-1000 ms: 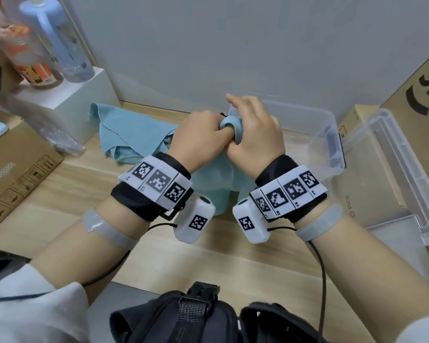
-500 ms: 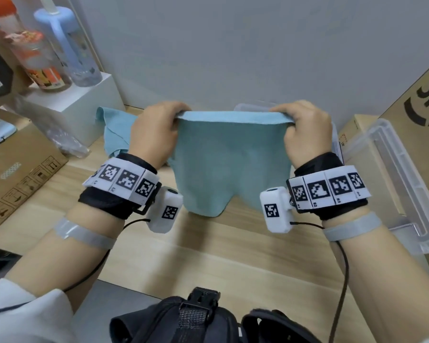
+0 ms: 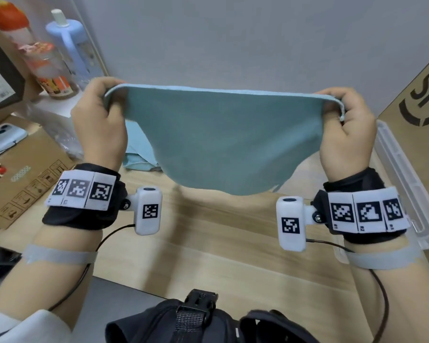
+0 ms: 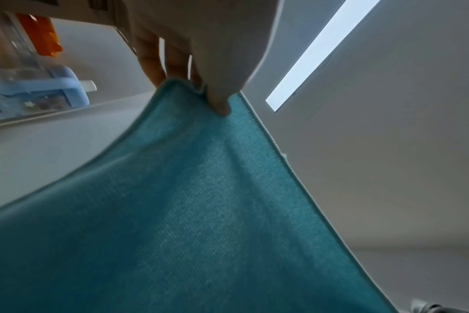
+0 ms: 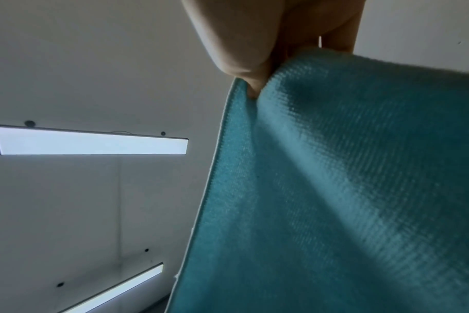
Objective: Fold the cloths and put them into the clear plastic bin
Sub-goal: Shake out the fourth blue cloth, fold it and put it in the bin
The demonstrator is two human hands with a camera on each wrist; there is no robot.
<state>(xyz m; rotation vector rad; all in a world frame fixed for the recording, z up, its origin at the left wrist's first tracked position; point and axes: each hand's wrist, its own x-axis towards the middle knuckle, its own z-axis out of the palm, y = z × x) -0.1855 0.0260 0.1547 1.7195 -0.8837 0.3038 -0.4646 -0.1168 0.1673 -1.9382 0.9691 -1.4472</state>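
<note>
A teal cloth (image 3: 221,139) hangs spread wide above the wooden table, its top edge stretched level between both hands. My left hand (image 3: 102,115) pinches the cloth's upper left corner; in the left wrist view the thumb (image 4: 220,103) presses on the teal cloth (image 4: 201,211). My right hand (image 3: 344,122) pinches the upper right corner, shown close in the right wrist view with the thumb (image 5: 249,69) on the teal cloth (image 5: 348,190). A second teal cloth (image 3: 136,154) lies crumpled on the table behind. The held cloth hides the clear plastic bin.
A clear plastic lid (image 3: 401,179) lies at the right beside a cardboard box (image 3: 421,95). On the left stand bottles (image 3: 67,48) on a white box, with a phone (image 3: 3,137) on a flat cardboard box (image 3: 22,174). Bare wooden table (image 3: 221,243) lies below the hands.
The hands were bunched together on the cloth, then drew apart and rose. The cloth is now stretched wider and held higher than half a second ago.
</note>
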